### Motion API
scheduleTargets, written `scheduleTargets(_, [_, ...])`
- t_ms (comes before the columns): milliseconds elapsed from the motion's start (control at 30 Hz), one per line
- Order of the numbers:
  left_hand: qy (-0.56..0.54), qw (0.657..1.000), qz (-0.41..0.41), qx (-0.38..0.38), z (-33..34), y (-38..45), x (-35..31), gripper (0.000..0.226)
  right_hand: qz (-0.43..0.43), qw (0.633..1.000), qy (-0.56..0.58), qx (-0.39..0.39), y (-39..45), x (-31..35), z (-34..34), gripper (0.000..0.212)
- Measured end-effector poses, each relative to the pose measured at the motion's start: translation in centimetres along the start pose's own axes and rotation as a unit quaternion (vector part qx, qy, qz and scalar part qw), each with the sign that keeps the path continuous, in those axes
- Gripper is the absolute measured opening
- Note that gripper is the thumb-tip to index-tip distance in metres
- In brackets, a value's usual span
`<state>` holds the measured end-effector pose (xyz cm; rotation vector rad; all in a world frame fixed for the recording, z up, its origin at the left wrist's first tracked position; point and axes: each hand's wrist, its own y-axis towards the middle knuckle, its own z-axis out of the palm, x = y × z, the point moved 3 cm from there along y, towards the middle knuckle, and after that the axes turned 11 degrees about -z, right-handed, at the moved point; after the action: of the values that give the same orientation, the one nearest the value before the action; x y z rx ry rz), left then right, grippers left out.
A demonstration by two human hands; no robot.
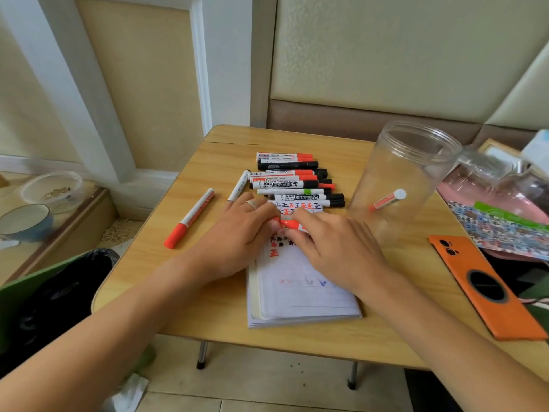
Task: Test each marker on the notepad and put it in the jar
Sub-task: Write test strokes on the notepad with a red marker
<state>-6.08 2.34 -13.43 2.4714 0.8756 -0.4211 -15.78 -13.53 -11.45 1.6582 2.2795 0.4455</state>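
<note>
Both hands meet over the far end of the notepad (300,292), the left hand (240,233) pinching the red cap end and the right hand (332,248) curled round the barrel of a red marker (289,223) lying across the scribbled page. Light, stiff, smooth plastic, so it looks best held mid-barrel while the cap is pulled. Just beyond, the marker pile (297,181) waits; to the right stands the clear jar (398,185) with one marker inside, and a stray red marker (190,218) lies left on the table (214,316).
</note>
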Motion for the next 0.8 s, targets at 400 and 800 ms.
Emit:
scheduleTargets(400, [0.024,0.996,-0.06,0.069,-0.2,-1.5,0.7,0.029,0.264,0.719,0.63,-0.129,-0.6,0.0,0.1,0.027])
scheduleTargets(800, [0.055,0.99,-0.06,0.119,0.1,-3.0,1.2,0.08,0.233,0.751,0.599,-0.148,-0.6,1.2,1.0,0.014])
